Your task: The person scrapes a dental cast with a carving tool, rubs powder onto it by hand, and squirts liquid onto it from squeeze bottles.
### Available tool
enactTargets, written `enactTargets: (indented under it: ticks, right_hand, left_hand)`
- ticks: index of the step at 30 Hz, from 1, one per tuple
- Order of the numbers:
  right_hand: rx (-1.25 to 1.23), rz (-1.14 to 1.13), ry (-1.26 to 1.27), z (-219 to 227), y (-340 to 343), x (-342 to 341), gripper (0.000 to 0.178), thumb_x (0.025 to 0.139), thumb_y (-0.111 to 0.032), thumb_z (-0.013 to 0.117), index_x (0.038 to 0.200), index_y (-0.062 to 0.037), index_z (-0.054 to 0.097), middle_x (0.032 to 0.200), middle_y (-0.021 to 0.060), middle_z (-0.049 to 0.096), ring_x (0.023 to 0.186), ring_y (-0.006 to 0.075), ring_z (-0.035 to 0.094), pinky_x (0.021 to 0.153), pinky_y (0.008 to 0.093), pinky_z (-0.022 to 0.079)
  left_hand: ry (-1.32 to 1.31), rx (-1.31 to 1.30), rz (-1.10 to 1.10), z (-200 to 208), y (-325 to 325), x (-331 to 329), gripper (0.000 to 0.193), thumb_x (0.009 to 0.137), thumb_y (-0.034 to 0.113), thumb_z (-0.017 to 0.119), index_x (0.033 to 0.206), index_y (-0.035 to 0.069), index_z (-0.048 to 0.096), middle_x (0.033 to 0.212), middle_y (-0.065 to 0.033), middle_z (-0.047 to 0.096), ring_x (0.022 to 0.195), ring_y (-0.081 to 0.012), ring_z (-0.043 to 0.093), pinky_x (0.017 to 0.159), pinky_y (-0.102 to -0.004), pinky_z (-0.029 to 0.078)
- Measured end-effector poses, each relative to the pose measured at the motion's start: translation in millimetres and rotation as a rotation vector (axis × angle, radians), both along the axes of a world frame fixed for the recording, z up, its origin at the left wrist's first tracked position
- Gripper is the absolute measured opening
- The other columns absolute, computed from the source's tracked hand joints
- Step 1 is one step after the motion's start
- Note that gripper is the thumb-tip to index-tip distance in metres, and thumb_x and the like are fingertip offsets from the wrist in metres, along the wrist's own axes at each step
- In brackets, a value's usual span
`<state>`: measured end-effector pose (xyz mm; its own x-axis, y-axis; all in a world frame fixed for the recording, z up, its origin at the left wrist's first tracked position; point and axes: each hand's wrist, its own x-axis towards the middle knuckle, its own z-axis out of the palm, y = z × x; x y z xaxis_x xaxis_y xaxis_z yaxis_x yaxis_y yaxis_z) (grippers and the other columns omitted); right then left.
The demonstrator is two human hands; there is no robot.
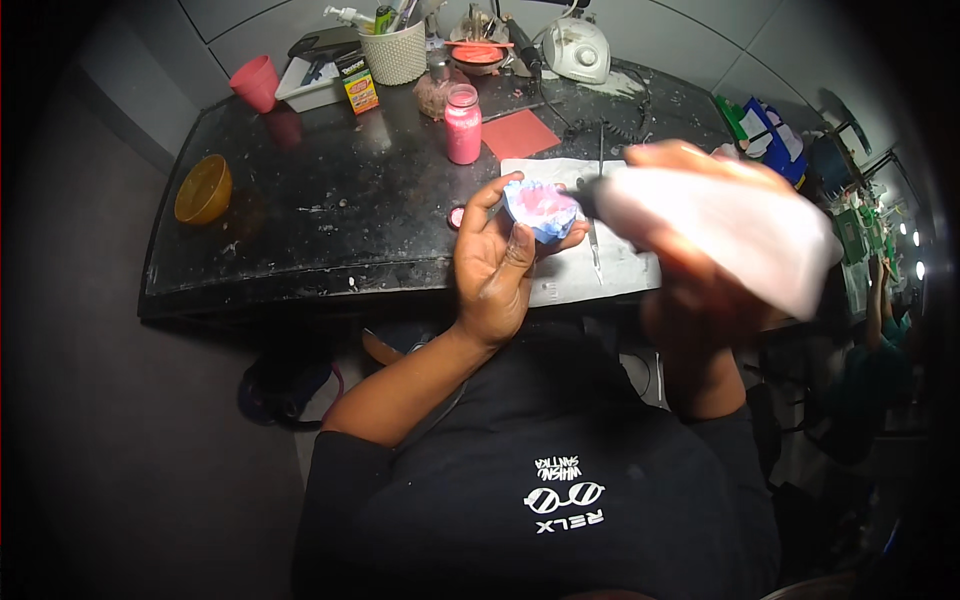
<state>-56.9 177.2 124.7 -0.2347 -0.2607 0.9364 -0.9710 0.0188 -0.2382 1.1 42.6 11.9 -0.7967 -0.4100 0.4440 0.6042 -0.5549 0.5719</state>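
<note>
Head view: bottle (735, 235) tilts toward cast (541, 212).
Left hand (492, 268), half-curled, cradles cast, presumably to steady it; right hand (690, 275), blurred, wraps bottle, likely for aim.

A head-worn fisheye looks down and forward from close above left hand (494, 272), right hand (690, 258) and table (330, 205).

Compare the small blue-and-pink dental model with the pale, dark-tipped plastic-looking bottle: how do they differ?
The blue-and-pink dental model is short and chunky; the pale, dark-tipped bottle is longer and appears larger in this view.
The model rests in the left hand; the bottle is in the right hand.
The model looks fairly sharp; the bottle is blurred.
Both are held up, the bottle's tip pointing toward the model.
</note>
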Motion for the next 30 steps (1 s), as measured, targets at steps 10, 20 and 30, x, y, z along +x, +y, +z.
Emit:
enactTargets:
  ticks: [10, 20, 30]
  right_hand:
    - [0.115, -0.17, 0.159, -1.1, -7.6, -6.2, 0.065, 0.095, -0.047, 0.062, 0.119, 0.0101, 0.043, 0.1, 0.0279, 0.067, 0.089, 0.0313, 0.067, 0.086, 0.0439, 0.053]
    - [0.264, -0.076, 0.217, 12.1, 4.8, -4.5, 0.059, 0.096, -0.048, 0.059, 0.121, 0.0036, 0.047, 0.101, 0.0285, 0.066, 0.082, 0.0313, 0.067, 0.083, 0.0417, 0.053]
    - [0.014, 0.083, 0.009, -7.7, 2.2, -3.8, 0.066, 0.095, -0.044, 0.061, 0.129, 0.0055, 0.035, 0.104, 0.0295, 0.064, 0.093, 0.031, 0.064, 0.085, 0.043, 0.051]
  left_hand:
    - [-0.056, 0.102, -0.093, 2.1, -0.7, 1.7, 0.053, 0.103, 0.025, 0.05, 0.143, 0.0, 0.026, 0.123, -0.0247, 0.056, 0.106, -0.0376, 0.066, 0.097, -0.0452, 0.054]
    - [-0.057, 0.065, -0.095, 1.1, -1.0, 0.2, 0.053, 0.103, 0.027, 0.048, 0.142, -0.001, 0.026, 0.123, -0.0267, 0.056, 0.105, -0.0365, 0.067, 0.095, -0.0452, 0.055]
    - [-0.069, 0.064, -0.077, 4.0, -2.2, -1.1, 0.053, 0.104, 0.027, 0.047, 0.143, -0.002, 0.025, 0.124, -0.0274, 0.056, 0.105, -0.0356, 0.067, 0.095, -0.0451, 0.055]
